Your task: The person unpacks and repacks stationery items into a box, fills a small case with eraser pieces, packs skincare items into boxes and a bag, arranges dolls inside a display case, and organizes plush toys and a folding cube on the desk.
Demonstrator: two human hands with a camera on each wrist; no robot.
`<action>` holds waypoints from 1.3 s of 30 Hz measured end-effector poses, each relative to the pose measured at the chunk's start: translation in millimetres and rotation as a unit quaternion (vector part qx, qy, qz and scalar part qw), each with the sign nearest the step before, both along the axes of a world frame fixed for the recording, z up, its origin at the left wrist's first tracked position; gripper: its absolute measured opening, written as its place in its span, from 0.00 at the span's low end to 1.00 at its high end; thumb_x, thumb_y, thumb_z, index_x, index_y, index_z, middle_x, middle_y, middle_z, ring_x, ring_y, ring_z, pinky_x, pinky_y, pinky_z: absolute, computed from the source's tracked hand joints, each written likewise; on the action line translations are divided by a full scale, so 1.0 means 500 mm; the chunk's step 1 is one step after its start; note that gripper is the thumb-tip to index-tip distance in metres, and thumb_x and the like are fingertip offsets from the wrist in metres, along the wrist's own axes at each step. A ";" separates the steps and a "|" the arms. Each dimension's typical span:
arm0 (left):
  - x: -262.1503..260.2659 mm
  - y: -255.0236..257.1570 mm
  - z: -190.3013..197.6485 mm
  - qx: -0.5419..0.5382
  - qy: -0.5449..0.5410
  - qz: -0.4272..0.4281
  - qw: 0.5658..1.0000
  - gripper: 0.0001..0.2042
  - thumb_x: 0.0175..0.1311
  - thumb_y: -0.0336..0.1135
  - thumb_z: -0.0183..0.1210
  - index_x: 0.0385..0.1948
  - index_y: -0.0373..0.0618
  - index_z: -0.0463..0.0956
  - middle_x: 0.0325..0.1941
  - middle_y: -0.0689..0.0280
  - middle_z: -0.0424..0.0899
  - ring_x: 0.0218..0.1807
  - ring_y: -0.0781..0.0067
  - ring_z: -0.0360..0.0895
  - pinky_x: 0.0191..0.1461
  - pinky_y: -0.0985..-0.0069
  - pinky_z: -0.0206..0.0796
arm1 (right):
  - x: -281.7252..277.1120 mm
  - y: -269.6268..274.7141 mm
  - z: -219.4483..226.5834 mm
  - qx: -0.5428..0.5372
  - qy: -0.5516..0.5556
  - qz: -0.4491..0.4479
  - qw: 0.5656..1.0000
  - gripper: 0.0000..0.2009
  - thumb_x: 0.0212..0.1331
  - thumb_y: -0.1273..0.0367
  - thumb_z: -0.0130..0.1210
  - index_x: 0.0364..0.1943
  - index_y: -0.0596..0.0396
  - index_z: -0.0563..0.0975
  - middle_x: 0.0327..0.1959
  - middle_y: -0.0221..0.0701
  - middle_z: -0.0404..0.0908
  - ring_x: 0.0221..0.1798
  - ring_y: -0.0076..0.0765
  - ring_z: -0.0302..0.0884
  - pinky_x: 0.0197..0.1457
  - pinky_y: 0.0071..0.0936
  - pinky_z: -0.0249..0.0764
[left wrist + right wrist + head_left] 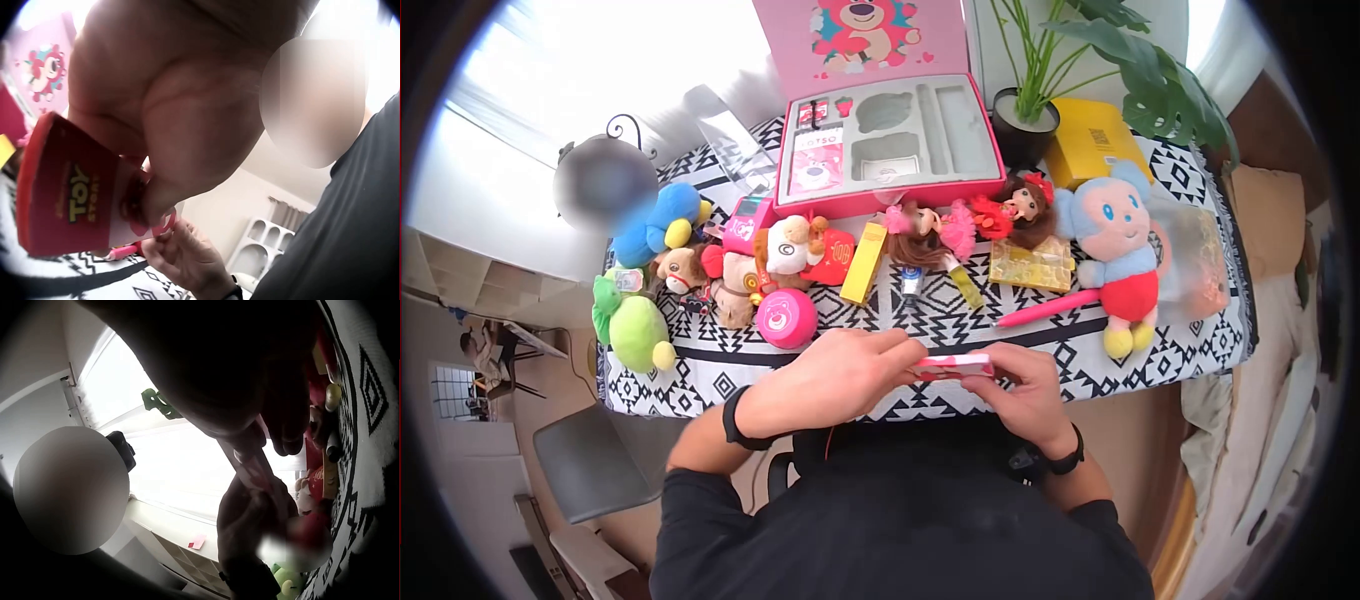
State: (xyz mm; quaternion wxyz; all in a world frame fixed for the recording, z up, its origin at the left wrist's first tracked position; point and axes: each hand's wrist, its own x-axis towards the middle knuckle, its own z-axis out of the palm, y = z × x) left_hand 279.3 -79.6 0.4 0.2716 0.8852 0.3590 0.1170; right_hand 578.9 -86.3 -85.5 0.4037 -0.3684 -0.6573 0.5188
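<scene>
A small red and pink box [953, 364] with "Toy Story" lettering is held between both hands, close over the front edge of the table. My left hand [835, 375] grips its left end, with the thumb along one face in the left wrist view, where the printed side of the box [72, 200] shows large. At the other end, the fingers and thumb of my right hand [1032, 392] pinch the box. From the right wrist side the box appears dark and narrow between the two hands.
An open pink gift box [890, 140] stands at the back of the patterned tablecloth [850, 395]. Plush toys, including a green one [635, 325] and a blue one [1122, 250], sit left and right. A round pink case [786, 318], a yellow box [864, 263] and a pink pen [1045, 308] lie between.
</scene>
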 end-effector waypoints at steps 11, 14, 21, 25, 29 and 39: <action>-0.087 -0.084 -0.088 -0.227 -0.091 0.201 0.948 0.26 0.69 0.43 0.81 0.63 0.39 0.84 0.54 0.50 0.92 0.55 0.44 0.91 0.57 0.57 0.82 | -0.090 -0.006 -0.025 -0.226 0.036 0.041 0.973 0.07 0.81 0.72 0.69 0.50 0.65 0.87 0.36 0.28 0.91 0.35 0.17 0.86 0.36 0.20 0.79; -0.115 -0.075 -0.109 -0.208 -0.142 0.256 0.933 0.33 0.60 0.41 0.89 0.63 0.34 0.83 0.57 0.57 0.92 0.60 0.62 0.91 0.66 0.64 0.82 | -0.089 -0.005 -0.032 -0.206 0.059 -0.002 0.977 0.07 0.82 0.73 0.68 0.48 0.66 0.86 0.38 0.30 0.91 0.36 0.19 0.87 0.37 0.20 0.80; -0.136 -0.076 -0.125 -0.145 -0.148 0.241 0.948 0.34 0.58 0.39 0.89 0.64 0.36 0.84 0.60 0.55 0.92 0.62 0.54 0.91 0.69 0.61 0.82 | -0.081 -0.012 -0.042 -0.202 0.083 -0.049 0.975 0.07 0.83 0.73 0.66 0.49 0.66 0.85 0.41 0.34 0.92 0.40 0.23 0.90 0.39 0.22 0.83; -0.134 -0.093 -0.115 -0.098 -0.160 0.243 0.952 0.33 0.56 0.33 0.88 0.64 0.38 0.84 0.61 0.54 0.91 0.62 0.51 0.91 0.69 0.61 0.82 | -0.090 -0.011 -0.030 -0.233 0.122 -0.038 0.964 0.07 0.84 0.74 0.64 0.52 0.67 0.85 0.44 0.37 0.92 0.41 0.27 0.92 0.40 0.24 0.86; -0.122 -0.107 -0.085 -0.010 -0.190 0.220 0.957 0.32 0.54 0.25 0.86 0.63 0.41 0.85 0.61 0.54 0.91 0.62 0.51 0.91 0.67 0.60 0.83 | -0.100 0.002 -0.037 -0.299 0.149 0.036 0.942 0.10 0.86 0.71 0.63 0.54 0.69 0.84 0.44 0.39 0.92 0.41 0.31 0.92 0.42 0.27 0.89; -0.112 -0.100 0.080 0.079 -0.101 0.162 0.978 0.29 0.52 0.23 0.85 0.59 0.41 0.87 0.58 0.56 0.92 0.55 0.50 0.92 0.57 0.59 0.86 | -0.118 0.003 -0.049 -0.321 0.256 0.074 0.909 0.17 0.83 0.75 0.63 0.69 0.67 0.81 0.53 0.44 0.93 0.51 0.36 0.95 0.46 0.31 0.92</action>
